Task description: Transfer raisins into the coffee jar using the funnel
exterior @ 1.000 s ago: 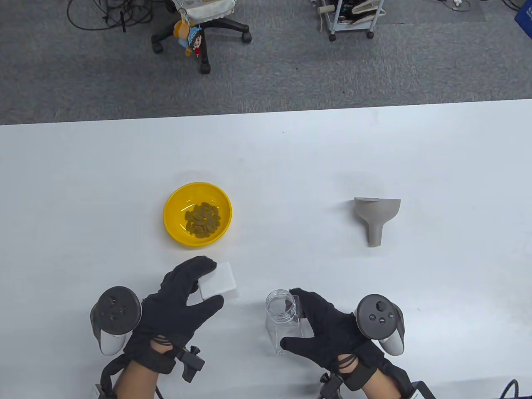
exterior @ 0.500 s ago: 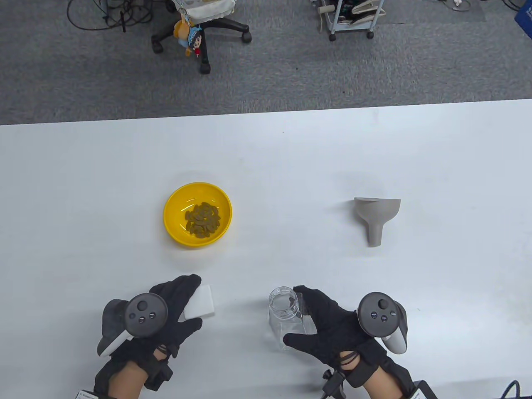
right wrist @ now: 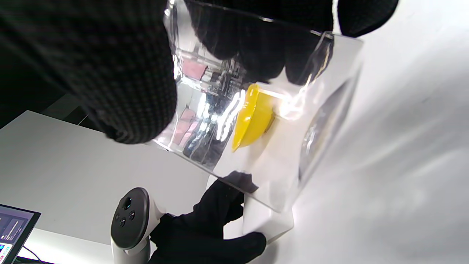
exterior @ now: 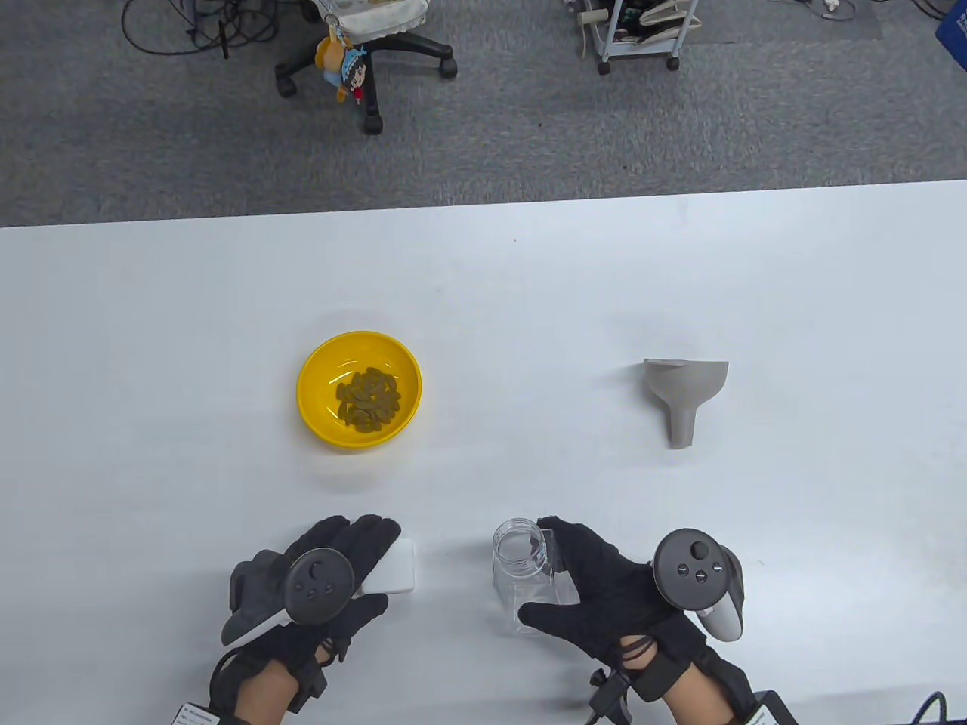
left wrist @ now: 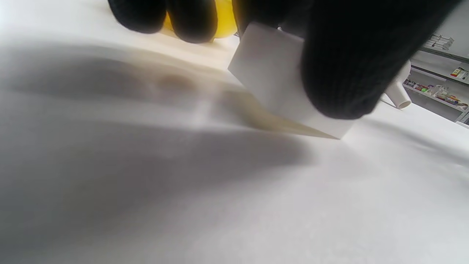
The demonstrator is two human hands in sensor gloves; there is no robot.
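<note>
My right hand (exterior: 597, 585) grips the clear, open, empty coffee jar (exterior: 521, 578) upright near the table's front; its wall fills the right wrist view (right wrist: 256, 121). My left hand (exterior: 332, 574) holds the jar's white square lid (exterior: 393, 568) low at the table, left of the jar; the lid shows between thumb and fingers in the left wrist view (left wrist: 278, 80). A yellow bowl (exterior: 359, 390) with a pile of raisins (exterior: 368, 399) stands beyond my left hand. The grey funnel (exterior: 684, 393) lies on its side at the right, spout toward me.
The white table (exterior: 483, 287) ends at a far edge, with grey carpet, an office chair (exterior: 363, 45) and a cart (exterior: 634, 30) behind. A laptop corner (right wrist: 14, 227) shows in the right wrist view.
My left hand has carried the white lid from beside the bowl back toward me and set it lower, then slid it right toward the jar. My right hand keeps the jar nearly still.
</note>
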